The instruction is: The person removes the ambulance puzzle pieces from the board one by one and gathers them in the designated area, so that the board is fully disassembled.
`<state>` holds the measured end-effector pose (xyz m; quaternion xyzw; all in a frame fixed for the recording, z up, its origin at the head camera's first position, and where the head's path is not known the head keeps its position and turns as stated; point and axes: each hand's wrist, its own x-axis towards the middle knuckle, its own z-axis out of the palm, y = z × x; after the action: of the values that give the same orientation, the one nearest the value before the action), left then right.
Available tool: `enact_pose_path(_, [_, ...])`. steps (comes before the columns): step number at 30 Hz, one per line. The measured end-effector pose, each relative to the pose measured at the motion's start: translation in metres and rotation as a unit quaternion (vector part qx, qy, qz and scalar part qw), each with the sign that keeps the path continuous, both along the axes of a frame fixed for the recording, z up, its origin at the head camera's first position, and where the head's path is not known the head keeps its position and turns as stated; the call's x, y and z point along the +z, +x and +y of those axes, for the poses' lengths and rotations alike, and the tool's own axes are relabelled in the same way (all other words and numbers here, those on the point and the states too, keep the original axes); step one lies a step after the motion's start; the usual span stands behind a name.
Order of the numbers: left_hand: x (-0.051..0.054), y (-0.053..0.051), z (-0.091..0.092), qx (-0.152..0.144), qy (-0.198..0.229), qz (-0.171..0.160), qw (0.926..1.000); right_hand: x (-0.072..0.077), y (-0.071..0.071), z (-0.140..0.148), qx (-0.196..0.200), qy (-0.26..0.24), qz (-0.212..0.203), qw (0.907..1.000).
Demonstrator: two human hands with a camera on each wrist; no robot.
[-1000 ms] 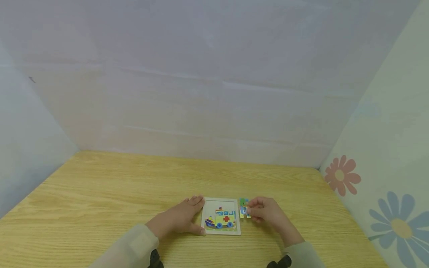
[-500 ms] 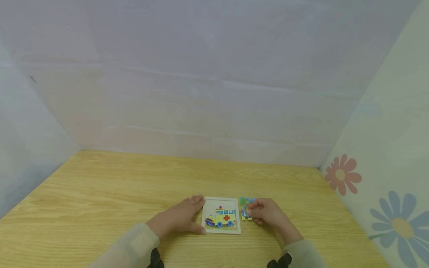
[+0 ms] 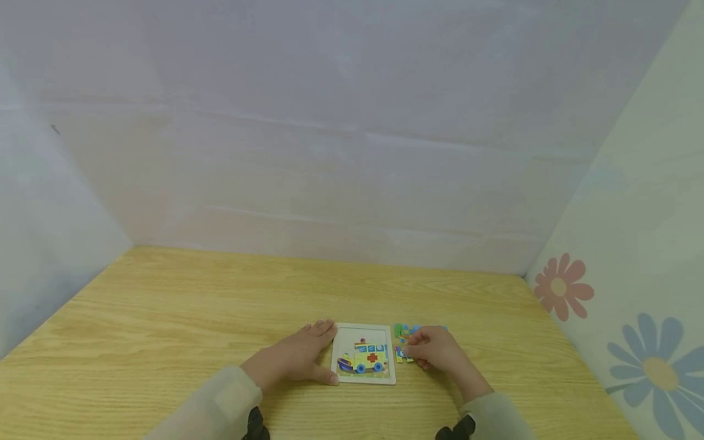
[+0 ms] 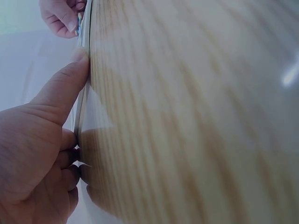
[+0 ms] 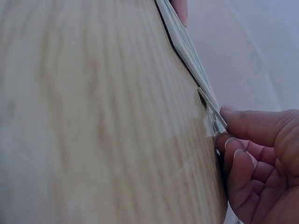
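In the head view my left hand [image 3: 299, 354] lies with fingers spread against the left side of a square, pale-framed puzzle board [image 3: 393, 366]. Inside the frame is an ambulance picture [image 3: 371, 358] in its lower part; the upper part shows bare white backing. Just right of the board, my right hand [image 3: 444, 353] pinches a small puzzle piece [image 3: 403, 354]. From the right wrist, this thin piece [image 5: 212, 109] is seen edge-on and tilted, thumb on top and fingertips below its near end. The left wrist view shows my left thumb [image 4: 63, 88] along the board's edge.
Loose puzzle pieces [image 3: 399, 330], green and blue, lie beside the board's upper right corner, partly covered by my right hand. Wood-grain tabletop [image 3: 220, 293] stretches around. A pale wall [image 3: 330, 153] stands behind, and a flower-printed wall [image 3: 632, 256] rises at right.
My right hand has shifted only slightly, and the piece at its fingertips has changed its angle. More loose blue pieces now show behind that hand. My left hand and the board have stayed put.
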<state>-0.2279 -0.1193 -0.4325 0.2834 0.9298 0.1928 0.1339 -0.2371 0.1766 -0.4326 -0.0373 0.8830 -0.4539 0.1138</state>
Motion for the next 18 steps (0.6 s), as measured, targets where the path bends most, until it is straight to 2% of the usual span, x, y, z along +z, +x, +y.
enact_pose_path(13, [0.0034,0.0019,0.0003,0.005,0.000,-0.003,1.0000,0.0081,0.0010,-0.0049,0.009,0.034,0.010,0.9993])
enact_pose_path(18, [0.0032,0.0014,0.0007,0.003,0.001,-0.005,1.0000,0.0089,-0.0003,-0.0054,0.004,0.062,0.005,0.9980])
